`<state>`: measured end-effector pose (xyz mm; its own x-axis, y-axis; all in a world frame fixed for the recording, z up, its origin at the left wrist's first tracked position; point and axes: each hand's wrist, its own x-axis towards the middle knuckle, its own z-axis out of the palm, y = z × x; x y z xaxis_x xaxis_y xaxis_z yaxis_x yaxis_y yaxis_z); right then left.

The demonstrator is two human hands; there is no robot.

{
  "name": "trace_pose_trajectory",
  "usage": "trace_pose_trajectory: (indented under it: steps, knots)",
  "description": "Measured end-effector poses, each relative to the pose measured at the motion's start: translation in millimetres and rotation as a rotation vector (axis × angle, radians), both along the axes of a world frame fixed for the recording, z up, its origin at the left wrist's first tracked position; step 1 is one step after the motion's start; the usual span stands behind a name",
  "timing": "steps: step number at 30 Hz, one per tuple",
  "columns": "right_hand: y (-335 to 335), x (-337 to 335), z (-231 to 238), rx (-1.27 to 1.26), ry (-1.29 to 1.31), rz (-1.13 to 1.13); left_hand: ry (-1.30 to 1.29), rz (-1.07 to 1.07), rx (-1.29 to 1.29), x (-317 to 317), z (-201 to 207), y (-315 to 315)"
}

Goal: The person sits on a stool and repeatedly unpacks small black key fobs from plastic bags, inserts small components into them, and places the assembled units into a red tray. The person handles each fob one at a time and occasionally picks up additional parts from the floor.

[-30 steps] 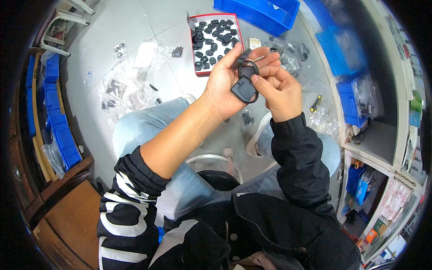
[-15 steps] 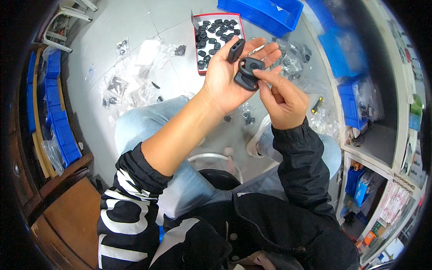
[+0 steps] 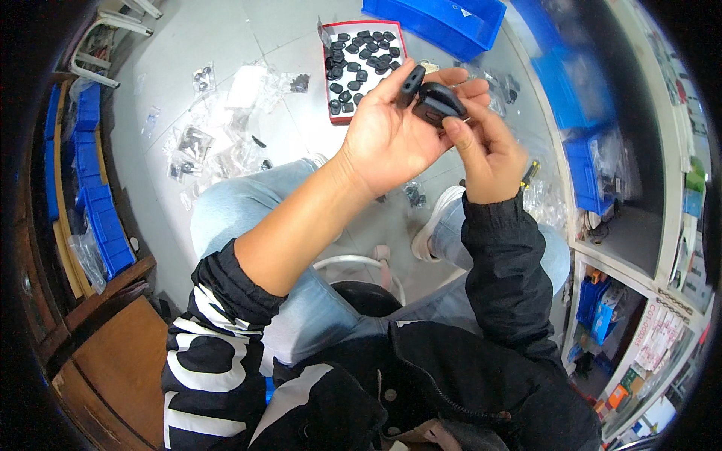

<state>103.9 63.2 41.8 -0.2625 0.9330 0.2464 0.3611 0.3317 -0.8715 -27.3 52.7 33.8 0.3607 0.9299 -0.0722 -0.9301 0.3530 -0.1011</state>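
Note:
My left hand (image 3: pixel 383 139) is palm up above my knees, its fingers pointing to the far right. Against its thumb stands a small black key fob case (image 3: pixel 411 85), gripped on edge. A second black key fob case (image 3: pixel 438 105) rests over the fingers of that hand. The thumb and fingertips of my right hand (image 3: pixel 492 154) pinch this second case at its near right end. Its rounded, glossy side faces up, and whether it is one part or two pressed together I cannot tell.
Beyond my hands, a red-rimmed white box (image 3: pixel 328 86) holds many similar black cases. A blue bin (image 3: pixel 451 26) stands beside it. Clear plastic bags (image 3: pixel 226 150) with small parts litter the floor at left. Shelving (image 3: pixel 639 248) runs along the right; blue trays (image 3: pixel 105 225) line the left.
Two black pieces lay stacked by my right fingertips; now one rounded case shows there, turned and shifted up and right. My right hand moved slightly right, and the left-hand case tilted.

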Motion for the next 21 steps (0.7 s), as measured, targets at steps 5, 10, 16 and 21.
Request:
trace_pose_trajectory:
  steps: [5, 10, 16, 21]
  knots:
    - [4.3, 2.9, 4.3, -0.420, 0.280, -0.026, 0.068, 0.031, -0.060, 5.3, -0.4, -0.7]
    - [6.6, 9.6, 3.5, -0.390, 0.198, -0.112, 0.043, 0.023, -0.126, 5.5, -5.1, -1.1]
    - [27.4, 46.5, -20.7, -0.959, 1.101, 0.474, 0.441, 0.044, -0.264, -9.9, -65.0, 0.3]
    - [-5.7, 59.4, -74.1, -1.336, 1.004, -0.134, 0.838, -0.072, -0.804, -17.6, -186.5, 8.5]
